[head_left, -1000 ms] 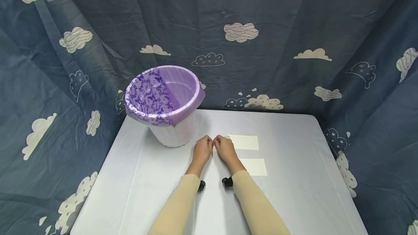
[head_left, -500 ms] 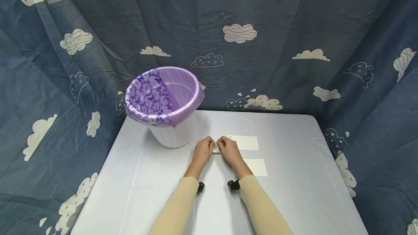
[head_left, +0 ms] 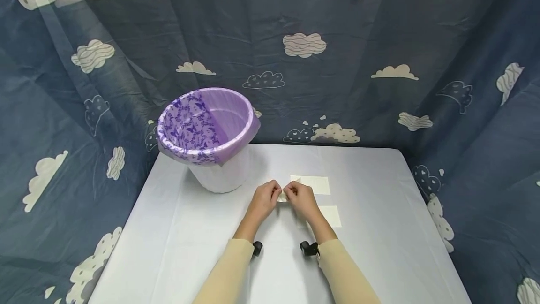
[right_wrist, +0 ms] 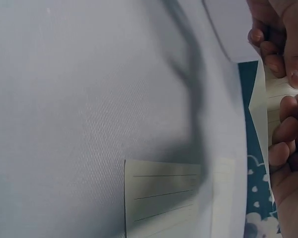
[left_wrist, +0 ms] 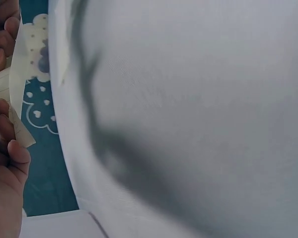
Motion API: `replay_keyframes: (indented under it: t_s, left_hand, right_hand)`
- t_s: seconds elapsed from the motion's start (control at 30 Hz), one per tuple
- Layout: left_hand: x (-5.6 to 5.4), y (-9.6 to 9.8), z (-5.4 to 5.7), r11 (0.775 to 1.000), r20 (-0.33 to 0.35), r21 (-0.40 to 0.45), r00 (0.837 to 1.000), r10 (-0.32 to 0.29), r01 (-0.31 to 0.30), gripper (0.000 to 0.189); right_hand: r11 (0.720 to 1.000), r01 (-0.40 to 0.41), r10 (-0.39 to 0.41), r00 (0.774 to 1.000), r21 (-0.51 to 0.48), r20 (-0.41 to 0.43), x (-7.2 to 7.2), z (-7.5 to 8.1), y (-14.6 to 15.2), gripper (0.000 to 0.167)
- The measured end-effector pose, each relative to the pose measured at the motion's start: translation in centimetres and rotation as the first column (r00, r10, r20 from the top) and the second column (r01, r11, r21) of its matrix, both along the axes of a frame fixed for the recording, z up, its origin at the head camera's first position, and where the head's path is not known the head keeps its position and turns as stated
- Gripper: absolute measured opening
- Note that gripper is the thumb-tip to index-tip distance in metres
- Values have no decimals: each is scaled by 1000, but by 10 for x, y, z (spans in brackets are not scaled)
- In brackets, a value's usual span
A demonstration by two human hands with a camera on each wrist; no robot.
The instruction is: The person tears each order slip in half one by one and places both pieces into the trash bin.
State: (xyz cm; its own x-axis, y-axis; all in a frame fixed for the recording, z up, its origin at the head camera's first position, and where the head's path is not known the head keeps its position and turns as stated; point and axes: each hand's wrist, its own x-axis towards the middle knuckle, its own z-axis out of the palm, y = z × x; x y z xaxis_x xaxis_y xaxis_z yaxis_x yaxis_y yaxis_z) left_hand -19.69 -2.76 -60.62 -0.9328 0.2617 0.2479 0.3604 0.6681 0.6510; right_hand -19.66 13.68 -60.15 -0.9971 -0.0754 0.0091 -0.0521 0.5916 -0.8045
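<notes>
Near the middle of the table, my left hand [head_left: 264, 199] and right hand [head_left: 303, 201] are close together, pinching one cream sheet of lined paper [head_left: 282, 197] between thumbs and fingers. In the left wrist view the paper [left_wrist: 20, 62] stands raised off the table, a corner sticking out below the left fingers [left_wrist: 5, 126]. Ruled lines show on the paper [right_wrist: 279, 91] in the right wrist view, where the right fingers [right_wrist: 287, 129] grip it close to the left hand. Much of the sheet is hidden by the fingers.
Two more lined sheets lie flat right of the hands, one farther back [head_left: 318, 185] and one nearer [head_left: 331, 216]. A white bin [head_left: 219, 177] with a purple patterned liner [head_left: 191, 123] stands at the back left of the white table [head_left: 379, 229]. Dark cloud-print curtains surround the table.
Both hands, with the paper between them, have moved slightly toward the body and right. The right hand has drawn a little away from the left, showing more paper. The view has shifted slightly.
</notes>
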Motion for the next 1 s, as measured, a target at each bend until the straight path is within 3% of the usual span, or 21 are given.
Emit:
replay_keyframes:
  t_s: [0.47,0.8,1.0]
  left_hand:
    - [28,-2,23,996,-24,89,999,-27,29,7]
    - [34,1,32,984,-36,177,999,-12,19,7]
    - [36,3,37,979,-37,202,999,2,6,7]
  right_hand:
    - [995,-33,31,999,-93,-23,27,29,5,15]
    - [977,7,5,998,-211,55,32,39,7,14]
    - [951,52,-18,993,-305,113,35,40,8,14]
